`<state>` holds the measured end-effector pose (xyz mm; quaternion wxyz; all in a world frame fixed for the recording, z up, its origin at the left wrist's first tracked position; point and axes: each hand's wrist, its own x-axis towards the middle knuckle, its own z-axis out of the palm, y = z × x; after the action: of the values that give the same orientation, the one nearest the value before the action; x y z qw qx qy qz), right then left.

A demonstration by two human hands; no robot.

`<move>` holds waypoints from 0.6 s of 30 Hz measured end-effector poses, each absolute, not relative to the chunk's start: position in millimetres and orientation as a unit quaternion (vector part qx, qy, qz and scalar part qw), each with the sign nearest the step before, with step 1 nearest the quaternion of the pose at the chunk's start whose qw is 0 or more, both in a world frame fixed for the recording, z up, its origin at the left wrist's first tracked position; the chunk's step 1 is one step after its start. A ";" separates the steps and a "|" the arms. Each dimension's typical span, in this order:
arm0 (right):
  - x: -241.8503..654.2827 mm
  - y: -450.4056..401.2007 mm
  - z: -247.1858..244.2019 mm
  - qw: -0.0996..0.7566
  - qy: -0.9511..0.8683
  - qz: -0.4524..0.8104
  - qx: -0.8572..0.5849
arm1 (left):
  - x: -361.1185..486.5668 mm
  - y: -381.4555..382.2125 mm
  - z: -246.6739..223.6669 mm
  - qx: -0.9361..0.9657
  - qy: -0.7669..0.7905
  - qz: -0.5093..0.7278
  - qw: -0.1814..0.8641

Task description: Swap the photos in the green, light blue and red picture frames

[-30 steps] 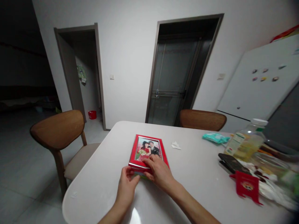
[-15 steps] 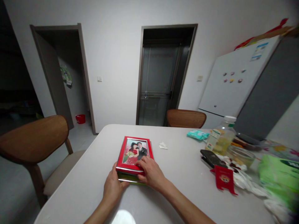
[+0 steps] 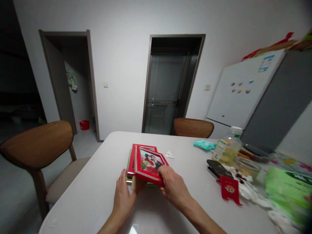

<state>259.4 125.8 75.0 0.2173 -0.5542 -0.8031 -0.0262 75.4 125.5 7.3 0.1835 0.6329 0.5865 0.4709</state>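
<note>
My right hand (image 3: 174, 183) grips the near right corner of a red picture frame (image 3: 147, 176), which holds a photo of a couple. This frame is raised and tilted, with a tan flap (image 3: 138, 185) hanging beneath its near left side. Below it lies a second red frame (image 3: 131, 162), mostly covered, on top of a green-edged frame (image 3: 128, 178). My left hand (image 3: 123, 191) is at the near left corner of the stack, fingers stretched along its side and thumb apart, appearing to touch the stack.
A scrap of tissue (image 3: 169, 155) lies beyond the frames on the white table (image 3: 97, 182). To the right are a teal packet (image 3: 204, 144), a bottle of yellowish liquid (image 3: 227, 148), a glass bowl (image 3: 247, 167), a red packet (image 3: 230, 190) and a green tissue pack (image 3: 289, 191). Wooden chairs (image 3: 36, 143) stand around.
My right hand has lifted the top red frame and shifted it to the right, uncovering part of another red frame. My left hand has loosened at the stack's corner.
</note>
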 end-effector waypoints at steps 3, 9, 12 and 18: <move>287.6 93.1 76.5 0.317 -0.746 -0.027 -0.586 | 83.9 99.6 21.2 0.641 0.535 0.514 0.196; 335.5 25.3 59.3 0.502 -0.510 0.092 -0.693 | 113.1 57.3 24.2 0.679 0.477 0.479 0.286; 337.0 1.9 42.1 0.583 -0.333 0.213 -0.710 | 138.6 41.8 19.2 0.684 0.448 0.432 0.381; 309.1 -23.4 16.2 0.650 -0.229 0.418 -0.591 | 166.3 26.9 20.0 0.742 0.400 0.388 0.372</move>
<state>309.1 -23.4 16.2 0.6504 -0.5915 -0.2290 0.4179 166.3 26.9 20.0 0.3717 0.7423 0.4001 0.3883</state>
